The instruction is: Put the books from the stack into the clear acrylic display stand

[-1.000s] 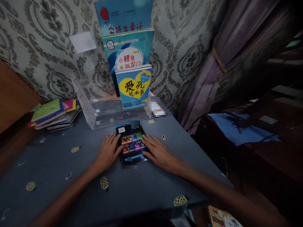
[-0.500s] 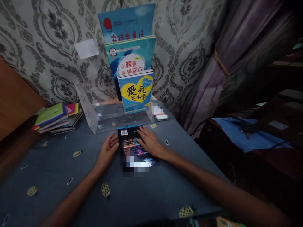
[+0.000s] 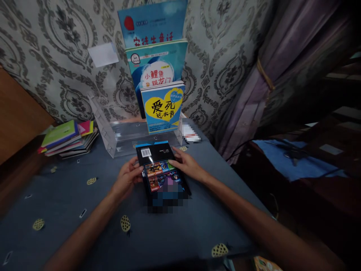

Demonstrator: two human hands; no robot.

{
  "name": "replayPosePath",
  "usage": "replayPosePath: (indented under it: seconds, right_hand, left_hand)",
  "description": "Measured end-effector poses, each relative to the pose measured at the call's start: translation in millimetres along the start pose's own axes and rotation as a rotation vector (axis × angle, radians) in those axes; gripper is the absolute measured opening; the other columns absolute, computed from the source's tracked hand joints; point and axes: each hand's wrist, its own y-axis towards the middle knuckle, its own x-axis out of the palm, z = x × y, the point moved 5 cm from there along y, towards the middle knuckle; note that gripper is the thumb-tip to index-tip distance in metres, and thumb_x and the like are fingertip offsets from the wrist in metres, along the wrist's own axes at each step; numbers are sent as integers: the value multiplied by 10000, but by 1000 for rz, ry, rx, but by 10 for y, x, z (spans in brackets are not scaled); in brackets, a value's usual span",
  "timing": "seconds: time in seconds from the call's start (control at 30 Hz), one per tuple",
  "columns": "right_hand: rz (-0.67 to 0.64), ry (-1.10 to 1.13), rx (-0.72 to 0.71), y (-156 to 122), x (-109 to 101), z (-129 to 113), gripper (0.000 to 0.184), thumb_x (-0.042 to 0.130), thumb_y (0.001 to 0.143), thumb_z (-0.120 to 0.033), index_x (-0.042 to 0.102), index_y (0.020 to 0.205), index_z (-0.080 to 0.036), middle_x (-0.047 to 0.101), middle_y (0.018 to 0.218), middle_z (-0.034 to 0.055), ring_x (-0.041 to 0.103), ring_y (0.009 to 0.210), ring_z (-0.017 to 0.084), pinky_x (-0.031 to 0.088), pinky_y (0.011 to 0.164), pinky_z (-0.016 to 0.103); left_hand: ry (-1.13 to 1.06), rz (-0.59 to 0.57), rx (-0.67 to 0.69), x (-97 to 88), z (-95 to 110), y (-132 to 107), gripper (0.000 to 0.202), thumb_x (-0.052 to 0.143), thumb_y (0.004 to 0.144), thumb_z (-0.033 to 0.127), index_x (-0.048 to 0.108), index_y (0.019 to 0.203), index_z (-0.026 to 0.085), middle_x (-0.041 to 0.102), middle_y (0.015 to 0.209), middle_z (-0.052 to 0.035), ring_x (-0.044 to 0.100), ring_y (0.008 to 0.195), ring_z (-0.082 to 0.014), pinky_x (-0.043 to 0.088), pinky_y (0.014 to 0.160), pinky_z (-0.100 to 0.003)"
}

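A dark book point(image 3: 159, 168) with a barcode and small coloured pictures on its cover is held a little above the blue tablecloth point(image 3: 70, 203), its far edge raised. My left hand point(image 3: 128, 180) grips its left edge with curled fingers. My right hand point(image 3: 188, 165) holds its right edge, fingers closed against the cover. Just behind stands a clear acrylic rack point(image 3: 113, 131) with three blue books upright in tiers, the front one point(image 3: 163, 107) showing a yellow heart.
A stack of colourful books point(image 3: 67, 137) lies at the table's back left. Patterned wallpaper point(image 3: 56, 56) backs the rack. A purple curtain point(image 3: 267, 75) hangs on the right, with dark furniture and a blue cloth point(image 3: 293, 162) beyond the table's right edge.
The dark book lay flat under both hands a second ago. Now both hands grip its sides and it has risen and moved toward the rack.
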Motion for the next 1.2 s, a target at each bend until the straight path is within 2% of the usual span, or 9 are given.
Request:
replayPosePath:
  seconds: [0.13, 0.33, 0.43, 0.6, 0.7, 0.8, 0.93, 1.03, 1.2]
  right_hand:
    - [-141, 262, 2, -5, -146, -279, 546, 651, 863, -570, 661, 1224, -161, 768, 1090, 107, 729, 1002, 261, 559, 946, 461]
    - [108, 11, -278, -214, -511, -848, 350, 661, 893, -509, 735, 1085, -226, 762, 1097, 57, 701, 1050, 250, 535, 970, 428]
    - [99, -211, -350, -363, -489, -787, 295, 589, 946, -445, 739, 1111, -252, 750, 1162, 72, 671, 1137, 272, 508, 1014, 455]
    - [-169, -525, -378, -599, -221, -337, 312, 488, 951, -228, 727, 1153, -225, 729, 1226, 104, 651, 1192, 274, 505, 1010, 493]
    - [-280, -628, -343, -687, -163, -227, 393, 479, 912, -126, 695, 1227, -221, 682, 1320, 102, 603, 1270, 266, 484, 1046, 489]
    - [-300, -664, -329, -666, -139, -332, 439, 488, 870, -64, 704, 1206, -245, 712, 1271, 81, 635, 1228, 253, 460, 1082, 484]
    - [-259, -683, -337, -472, 121, -549, 474, 500, 854, -44, 659, 1273, -197, 694, 1298, 106, 644, 1213, 262, 454, 1104, 470]
    - [-255, -643, -343, -275, 479, -602, 524, 421, 900, -61, 556, 1396, -166, 581, 1444, 128, 536, 1347, 252, 435, 1134, 460]
    - [-275, -708, -270, -21, 846, -453, 547, 402, 946, -103, 400, 1483, -2, 410, 1546, 244, 338, 1476, 288, 335, 1206, 482]
  left_hand:
    - [158, -86, 158, 70, 281, -19, 566, 762, 794, 418, 572, 1279, 197, 750, 1062, -90, 732, 884, -228, 593, 700, -302]
    - [658, -145, 547, 179, 712, -229, 348, 571, 960, 412, 653, 1241, 223, 715, 1221, -75, 654, 1168, -262, 537, 999, -416]
    - [853, -299, 645, 179, 557, -312, 298, 456, 1011, 292, 664, 1222, 255, 680, 1313, -61, 602, 1272, -249, 442, 1124, -473]
    - [1125, -467, 635, 71, -61, -421, 422, 396, 973, 104, 587, 1321, 251, 604, 1421, -68, 505, 1378, -205, 377, 1182, -498]
    - [1236, -552, 609, 54, -251, -491, 487, 401, 940, 58, 563, 1356, 252, 535, 1490, -67, 430, 1434, -206, 361, 1193, -501]
    - [1270, -503, 614, 37, -236, -438, 467, 425, 942, 78, 573, 1345, 264, 553, 1472, -69, 481, 1396, -208, 395, 1177, -480]
    - [1327, -242, 647, -51, -178, -165, 329, 456, 982, 199, 616, 1269, 214, 601, 1408, -115, 540, 1338, -247, 442, 1137, -488]
    - [1376, -95, 624, -133, -214, 26, 338, 474, 981, 258, 599, 1289, 196, 609, 1387, -134, 557, 1316, -269, 447, 1124, -504]
    - [1386, -49, 645, -188, -272, 90, 386, 460, 989, 291, 560, 1350, 200, 617, 1385, -125, 578, 1292, -263, 457, 1110, -499]
